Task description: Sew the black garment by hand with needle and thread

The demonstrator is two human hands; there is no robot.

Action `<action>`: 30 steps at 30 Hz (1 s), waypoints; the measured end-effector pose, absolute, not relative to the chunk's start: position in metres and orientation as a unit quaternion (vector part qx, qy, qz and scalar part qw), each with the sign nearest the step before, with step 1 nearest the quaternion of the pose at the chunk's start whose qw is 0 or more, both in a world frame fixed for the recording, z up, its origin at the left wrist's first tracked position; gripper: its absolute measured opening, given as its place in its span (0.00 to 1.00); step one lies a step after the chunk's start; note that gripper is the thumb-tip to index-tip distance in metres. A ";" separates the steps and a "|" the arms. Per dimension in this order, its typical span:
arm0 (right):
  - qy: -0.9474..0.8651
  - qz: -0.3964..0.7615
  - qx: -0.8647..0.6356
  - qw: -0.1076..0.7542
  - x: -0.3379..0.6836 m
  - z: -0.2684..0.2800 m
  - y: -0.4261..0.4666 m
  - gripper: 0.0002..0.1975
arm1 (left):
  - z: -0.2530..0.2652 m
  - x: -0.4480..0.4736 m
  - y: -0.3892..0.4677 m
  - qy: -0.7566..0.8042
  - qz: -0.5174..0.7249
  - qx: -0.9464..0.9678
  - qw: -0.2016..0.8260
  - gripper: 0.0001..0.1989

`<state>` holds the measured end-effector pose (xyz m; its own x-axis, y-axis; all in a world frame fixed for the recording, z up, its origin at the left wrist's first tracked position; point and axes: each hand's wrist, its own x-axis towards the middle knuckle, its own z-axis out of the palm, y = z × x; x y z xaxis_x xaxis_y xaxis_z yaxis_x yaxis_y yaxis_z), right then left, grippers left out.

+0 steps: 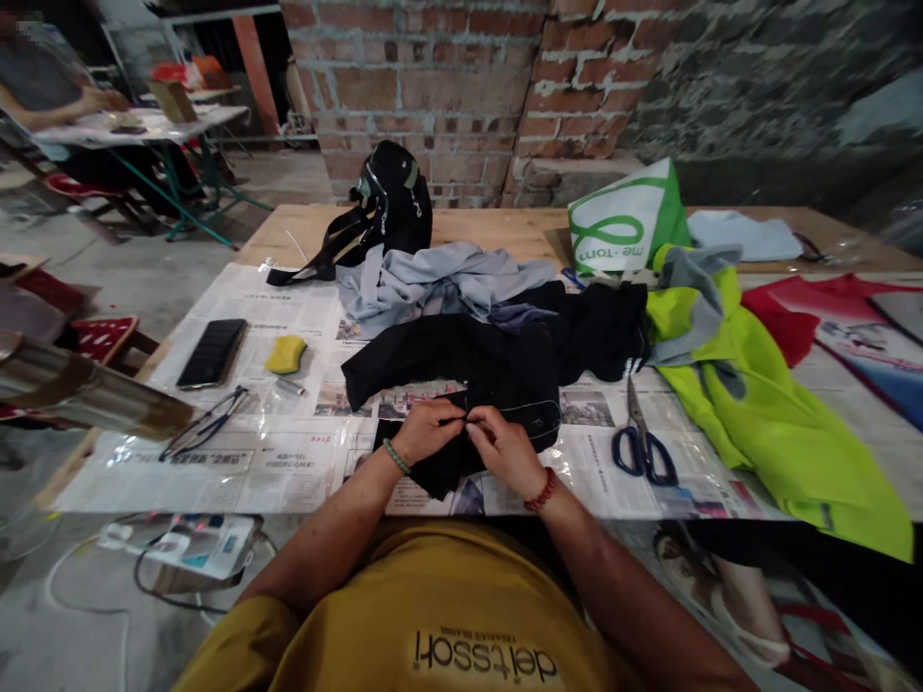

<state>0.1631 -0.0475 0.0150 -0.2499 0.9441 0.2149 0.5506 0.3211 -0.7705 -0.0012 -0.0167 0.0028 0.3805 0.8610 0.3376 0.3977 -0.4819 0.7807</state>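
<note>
A black garment (497,360) lies spread on the newspaper-covered table in front of me. My left hand (431,430), with a green bead bracelet on its wrist, pinches at the garment's near part. My right hand (505,447), wearing a red bead bracelet, pinches close beside it, the two sets of fingertips almost touching. Whatever fine thing may lie between the fingertips is too small to make out. To the right of my right hand, scissors (638,442) with dark blue handles rest on the newspaper, their blades pointing away from me.
Left on the table are a phone (212,354), a yellow sponge (286,355), glasses (204,423) and a metal cylinder (93,389). Behind lie grey cloth (447,279) and a black bag (395,197). A green-white bag (626,219) and neon jacket (779,413) are right. Someone sits far left.
</note>
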 end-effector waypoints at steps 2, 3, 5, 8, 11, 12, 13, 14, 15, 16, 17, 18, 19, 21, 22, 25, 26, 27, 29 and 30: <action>-0.735 0.219 -0.515 0.384 0.173 0.026 -0.043 0.09 | 0.001 -0.001 -0.016 0.406 0.385 0.768 0.312 0.07; -0.721 0.175 -0.523 0.419 0.177 0.033 -0.040 0.09 | 0.000 0.000 -0.016 0.405 0.386 0.766 0.316 0.07; -0.689 0.108 -0.530 0.483 0.185 0.043 -0.030 0.11 | -0.002 0.000 -0.016 0.401 0.388 0.765 0.319 0.06; -0.687 0.129 -0.529 0.480 0.188 0.048 -0.010 0.11 | -0.004 0.000 -0.016 0.392 0.391 0.768 0.322 0.06; -0.720 0.279 -0.508 0.380 0.181 0.036 0.003 0.13 | -0.005 0.000 -0.016 0.387 0.395 0.768 0.323 0.07; -0.723 0.331 -0.494 0.351 0.179 0.030 0.005 0.14 | -0.006 -0.001 -0.015 0.388 0.395 0.768 0.322 0.07; -0.720 0.372 -0.481 0.335 0.176 0.024 0.005 0.14 | -0.007 -0.001 -0.015 0.390 0.394 0.768 0.320 0.07; -0.712 0.402 -0.470 0.331 0.174 0.018 0.004 0.13 | -0.008 -0.001 -0.014 0.392 0.390 0.770 0.319 0.07; -0.703 0.421 -0.464 0.337 0.173 0.013 0.003 0.12 | -0.008 -0.001 -0.013 0.394 0.385 0.772 0.319 0.07; -0.693 0.435 -0.459 0.347 0.172 0.009 0.001 0.11 | -0.009 -0.001 -0.013 0.397 0.377 0.774 0.319 0.07; -0.684 0.444 -0.456 0.357 0.172 0.006 0.000 0.10 | -0.010 0.000 -0.012 0.400 0.369 0.776 0.319 0.06; -0.677 0.451 -0.454 0.365 0.171 0.004 -0.002 0.09 | -0.010 0.000 -0.012 0.403 0.361 0.778 0.320 0.06; -0.671 0.456 -0.453 0.369 0.171 0.003 -0.003 0.08 | -0.010 0.001 -0.012 0.406 0.355 0.779 0.320 0.06; -0.668 0.456 -0.458 0.370 0.170 0.003 -0.004 0.07 | -0.010 0.002 -0.011 0.412 0.344 0.781 0.319 0.06; -0.669 0.451 -0.461 0.369 0.170 0.003 -0.004 0.07 | -0.010 0.002 -0.011 0.414 0.339 0.782 0.318 0.06; -0.677 0.428 -0.470 0.371 0.168 0.001 -0.003 0.07 | -0.010 0.002 -0.011 0.417 0.332 0.784 0.319 0.07; -0.677 0.424 -0.472 0.373 0.168 -0.001 -0.003 0.07 | -0.010 0.003 -0.011 0.417 0.331 0.784 0.319 0.07; -0.675 0.424 -0.475 0.374 0.167 -0.002 -0.002 0.07 | -0.010 0.003 -0.011 0.418 0.330 0.784 0.320 0.07; -0.656 0.436 -0.486 0.379 0.168 -0.005 -0.002 0.07 | -0.009 0.004 -0.011 0.423 0.332 0.778 0.326 0.07; -0.638 0.449 -0.491 0.386 0.168 -0.006 -0.002 0.07 | -0.008 0.004 -0.011 0.428 0.335 0.771 0.331 0.07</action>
<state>0.1684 -0.0017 -0.0056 -0.2186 0.9745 0.0513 0.2799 0.1129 -0.9534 0.0041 -0.0112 -0.0080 0.4098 0.8819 0.2332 0.4378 -0.4144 0.7979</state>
